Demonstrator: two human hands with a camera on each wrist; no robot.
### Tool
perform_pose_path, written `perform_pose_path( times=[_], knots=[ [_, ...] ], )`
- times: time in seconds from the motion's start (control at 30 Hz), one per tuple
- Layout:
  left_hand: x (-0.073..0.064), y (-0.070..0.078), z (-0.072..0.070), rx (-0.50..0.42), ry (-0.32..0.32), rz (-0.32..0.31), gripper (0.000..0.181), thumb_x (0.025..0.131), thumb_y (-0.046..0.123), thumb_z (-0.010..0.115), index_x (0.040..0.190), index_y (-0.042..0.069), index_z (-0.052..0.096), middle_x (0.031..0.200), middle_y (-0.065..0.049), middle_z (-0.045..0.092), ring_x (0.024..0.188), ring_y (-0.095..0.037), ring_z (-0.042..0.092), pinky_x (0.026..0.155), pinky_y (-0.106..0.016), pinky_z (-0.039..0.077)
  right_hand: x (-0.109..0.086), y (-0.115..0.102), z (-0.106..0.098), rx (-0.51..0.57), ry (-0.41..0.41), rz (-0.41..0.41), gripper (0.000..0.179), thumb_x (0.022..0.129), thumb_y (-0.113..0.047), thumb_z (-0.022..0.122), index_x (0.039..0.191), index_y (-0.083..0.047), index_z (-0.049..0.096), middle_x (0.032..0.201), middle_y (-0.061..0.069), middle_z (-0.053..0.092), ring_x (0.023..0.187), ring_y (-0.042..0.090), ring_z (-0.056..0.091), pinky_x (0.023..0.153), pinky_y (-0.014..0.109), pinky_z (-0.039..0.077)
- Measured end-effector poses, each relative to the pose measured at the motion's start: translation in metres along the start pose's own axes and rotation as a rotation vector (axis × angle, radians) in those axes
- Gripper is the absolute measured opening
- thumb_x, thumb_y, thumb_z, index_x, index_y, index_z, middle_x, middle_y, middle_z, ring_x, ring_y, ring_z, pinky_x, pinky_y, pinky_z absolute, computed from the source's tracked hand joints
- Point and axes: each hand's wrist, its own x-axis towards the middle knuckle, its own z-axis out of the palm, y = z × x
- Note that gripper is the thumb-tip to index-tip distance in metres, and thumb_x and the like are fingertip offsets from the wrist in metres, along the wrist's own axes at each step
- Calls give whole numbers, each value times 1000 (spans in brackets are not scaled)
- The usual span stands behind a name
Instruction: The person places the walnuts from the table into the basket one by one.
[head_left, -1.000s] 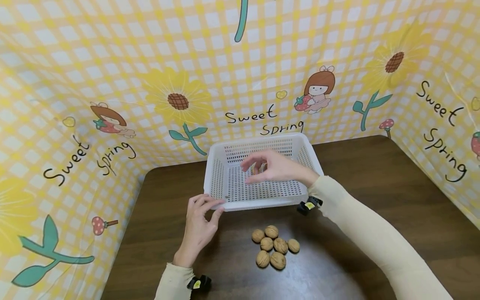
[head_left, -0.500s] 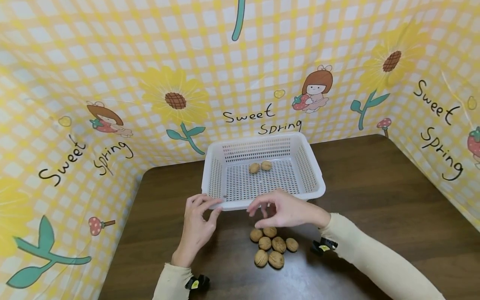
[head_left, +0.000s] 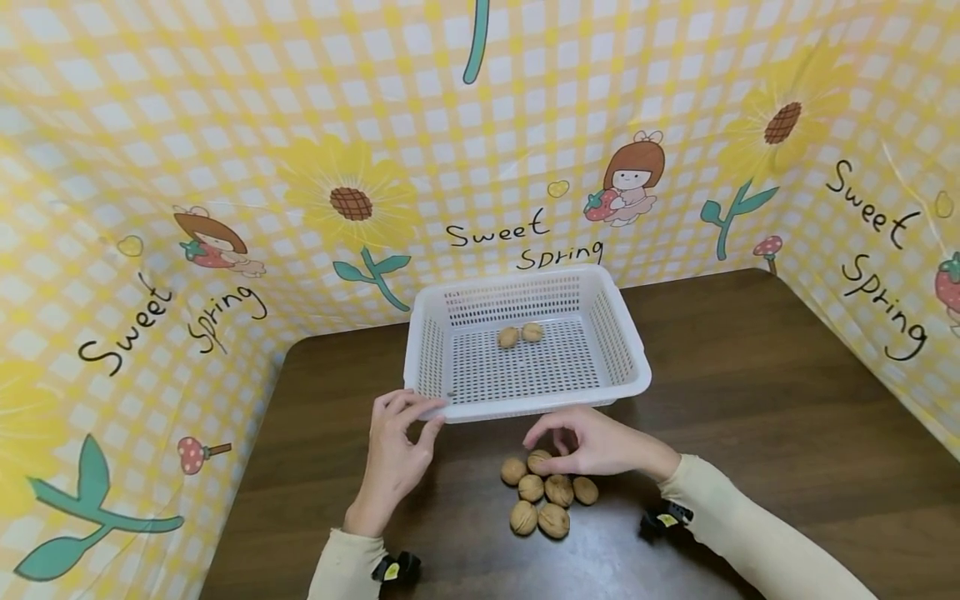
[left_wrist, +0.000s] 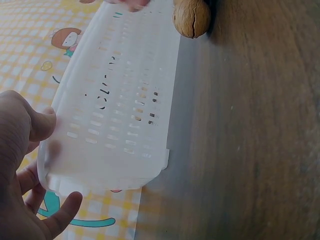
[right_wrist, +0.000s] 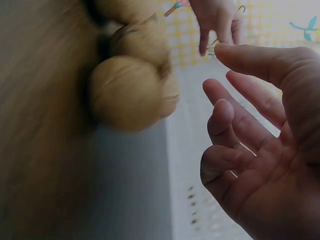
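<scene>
Right grip (head_left: 596, 442): spread, nearest walnut (head_left: 537, 461) between thumb and forefinger; contact not determinable. Hasty closing could knock the adjoining walnuts (head_left: 531, 487) beside it across the bench (head_left: 712, 358). Left grip (head_left: 399, 454): pinching the basket (head_left: 517, 407) rim; tugging could shift it.

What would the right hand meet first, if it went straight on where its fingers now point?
The right hand would probably meet the walnut lying closest outside the white basket; depth makes the gap hard to judge.
</scene>
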Motion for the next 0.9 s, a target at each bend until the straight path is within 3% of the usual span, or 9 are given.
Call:
perform_pose_path(
  times=[0.27, 0.9],
  knots=[
    [0, 0, 0, 6, 2, 2, 18, 90, 6, 83, 107, 12, 85, 104, -11, 73, 123, -41, 53, 106, -57, 39, -3, 20, 4, -5, -56, 120, 34, 97, -25, 80, 128, -13, 74, 71, -8, 62, 63, 2, 55, 62, 21, 49],
    [0, 0, 1, 6, 21, 19, 19, 88, 5, 83, 105, 12, 85, 103, -11, 73, 122, -41, 54, 106, -55, 40, -2, 24, 11, -33, -29, 150, 29, 96, -29, 79, 122, -15, 78, 79, -7, 70, 67, 2, 61, 65, 22, 52]
  ],
)
